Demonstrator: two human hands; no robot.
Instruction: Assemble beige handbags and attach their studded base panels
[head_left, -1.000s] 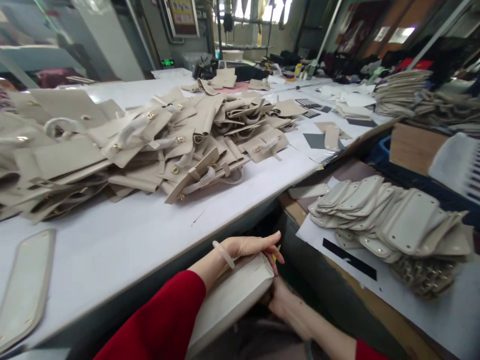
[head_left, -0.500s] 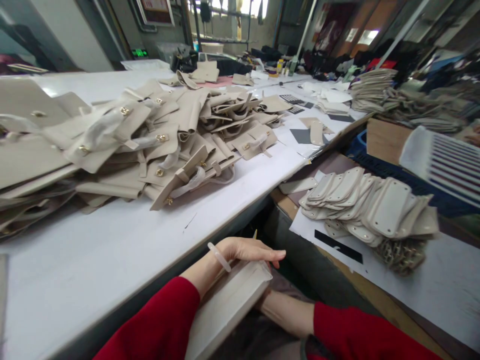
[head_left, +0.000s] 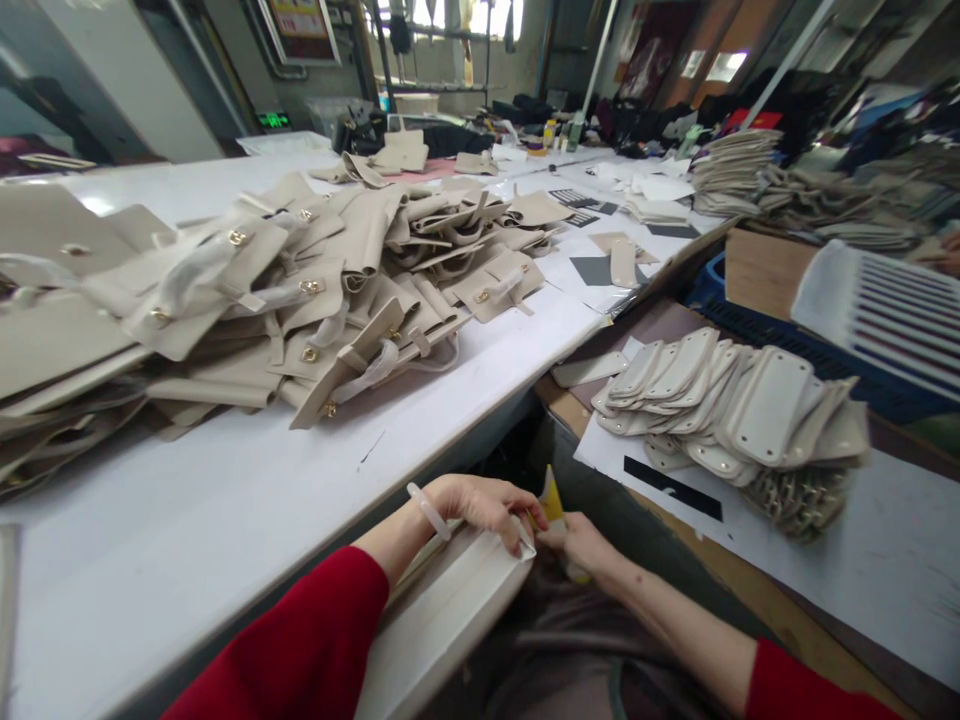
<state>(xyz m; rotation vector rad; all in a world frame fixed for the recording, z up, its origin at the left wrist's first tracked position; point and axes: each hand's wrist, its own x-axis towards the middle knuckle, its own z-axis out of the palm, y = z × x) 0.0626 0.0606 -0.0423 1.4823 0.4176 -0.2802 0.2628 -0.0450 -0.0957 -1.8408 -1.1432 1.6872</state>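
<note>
Low in front of me, at the edge of the white table, a long pale bag piece (head_left: pixel 442 610) slants up from my lap. My left hand (head_left: pixel 491 508), with a white bangle at the wrist, curls over its far end, fingers gripping the corner. Just right of that corner is my right hand (head_left: pixel 585 543), its fingers closed around a flat yellow piece (head_left: pixel 553 495). The yellow piece stands up between the two hands; its lower part is mostly covered, so its exact kind is unclear.
Beige bag parts with gold clasps (head_left: pixel 330 290) lie heaped across the white table (head_left: pixel 247 520). At right, pale riveted leather tabs (head_left: pixel 720 390) are piled on a lower surface beside a blue crate (head_left: pixel 862 360). A dark gap (head_left: pixel 517 450) separates the surfaces.
My right hand has come out from beneath the bag piece to its right side, now with the yellow piece. My left fingers have curled down over the corner. The view has shifted slightly.
</note>
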